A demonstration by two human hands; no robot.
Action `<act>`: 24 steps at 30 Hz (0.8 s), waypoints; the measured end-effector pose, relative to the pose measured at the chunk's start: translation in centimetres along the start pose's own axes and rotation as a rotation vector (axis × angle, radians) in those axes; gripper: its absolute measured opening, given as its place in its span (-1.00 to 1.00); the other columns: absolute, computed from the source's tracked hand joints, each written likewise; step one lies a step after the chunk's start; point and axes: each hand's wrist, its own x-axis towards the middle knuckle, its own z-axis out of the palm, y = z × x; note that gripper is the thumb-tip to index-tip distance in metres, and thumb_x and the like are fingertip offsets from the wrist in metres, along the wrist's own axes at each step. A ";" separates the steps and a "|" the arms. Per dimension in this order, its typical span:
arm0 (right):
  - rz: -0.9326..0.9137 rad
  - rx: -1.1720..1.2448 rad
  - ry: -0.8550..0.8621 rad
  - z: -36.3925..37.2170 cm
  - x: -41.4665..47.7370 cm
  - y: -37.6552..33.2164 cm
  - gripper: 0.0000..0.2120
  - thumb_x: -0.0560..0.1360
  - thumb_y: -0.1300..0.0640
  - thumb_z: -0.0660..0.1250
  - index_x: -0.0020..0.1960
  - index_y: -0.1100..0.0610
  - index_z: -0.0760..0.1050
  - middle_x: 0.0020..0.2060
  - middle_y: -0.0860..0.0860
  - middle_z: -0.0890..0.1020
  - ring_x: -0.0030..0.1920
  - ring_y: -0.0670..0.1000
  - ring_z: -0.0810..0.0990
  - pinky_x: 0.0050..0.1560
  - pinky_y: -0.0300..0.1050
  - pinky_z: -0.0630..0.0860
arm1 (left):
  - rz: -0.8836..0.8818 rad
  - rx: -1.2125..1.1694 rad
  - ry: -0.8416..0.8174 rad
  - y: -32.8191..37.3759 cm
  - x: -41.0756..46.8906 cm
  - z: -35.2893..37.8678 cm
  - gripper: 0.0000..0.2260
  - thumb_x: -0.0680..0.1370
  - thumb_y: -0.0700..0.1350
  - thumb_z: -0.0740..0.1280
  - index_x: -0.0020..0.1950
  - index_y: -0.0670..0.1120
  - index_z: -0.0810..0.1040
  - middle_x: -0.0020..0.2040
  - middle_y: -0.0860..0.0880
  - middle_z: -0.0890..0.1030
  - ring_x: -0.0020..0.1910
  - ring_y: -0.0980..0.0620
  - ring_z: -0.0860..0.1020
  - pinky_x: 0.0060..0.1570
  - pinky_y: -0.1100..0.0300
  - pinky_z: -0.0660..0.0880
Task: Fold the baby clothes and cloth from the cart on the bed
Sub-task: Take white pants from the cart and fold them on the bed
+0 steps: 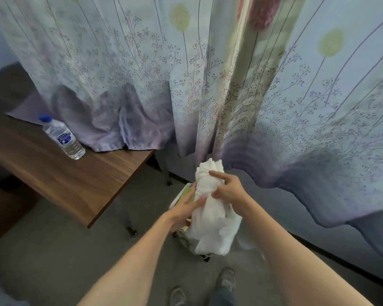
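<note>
The room is dim, with a cool bluish cast — daylight filters through the flowered curtain [208,74], brightest along the narrow gap between its two panels. The curtain's lower folds fall into purple-grey shadow. The wooden surface [75,173] shows only a faint sheen, and the water bottle [62,138] catches small highlights. The white cloth [212,217] is the brightest thing low in the frame. Wide-angle distortion bends the curtain hem and the floor line — edges and corners look soft, slightly smeared
</note>
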 end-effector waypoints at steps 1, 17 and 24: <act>-0.019 0.007 -0.015 -0.2 -0.4 -1.0 -0.26 0.37 0.51 0.37 0.36 -0.14 0.64 0.28 0.09 0.58 0.21 0.19 0.65 0.11 0.08 0.70 | 0.020 -0.020 -0.020 0.8 -0.6 0.0 -0.21 0.53 0.32 0.51 0.58 0.58 0.07 0.52 0.14 0.53 0.42 -0.08 0.59 0.32 -0.31 0.57; -0.266 -0.053 -0.080 0.5 -4.7 -17.5 -0.30 0.32 0.45 0.36 0.32 -0.12 0.66 0.34 0.11 0.53 0.28 0.19 0.58 0.30 0.17 0.62 | 0.337 -0.165 0.017 14.9 -9.7 -4.5 -0.31 0.65 -0.09 0.48 0.63 0.37 0.24 0.54 -0.03 0.53 0.46 -0.17 0.57 0.44 -0.22 0.50; -0.425 -0.205 -0.068 3.1 -6.0 -23.2 -0.35 0.36 0.29 0.45 0.42 -0.07 0.56 0.29 0.04 0.55 0.19 0.07 0.54 0.15 -0.04 0.55 | 0.440 0.014 0.292 20.8 -14.3 -6.0 -0.45 0.69 0.08 0.38 0.65 0.28 0.28 0.44 0.15 0.55 0.36 0.09 0.59 0.27 0.11 0.62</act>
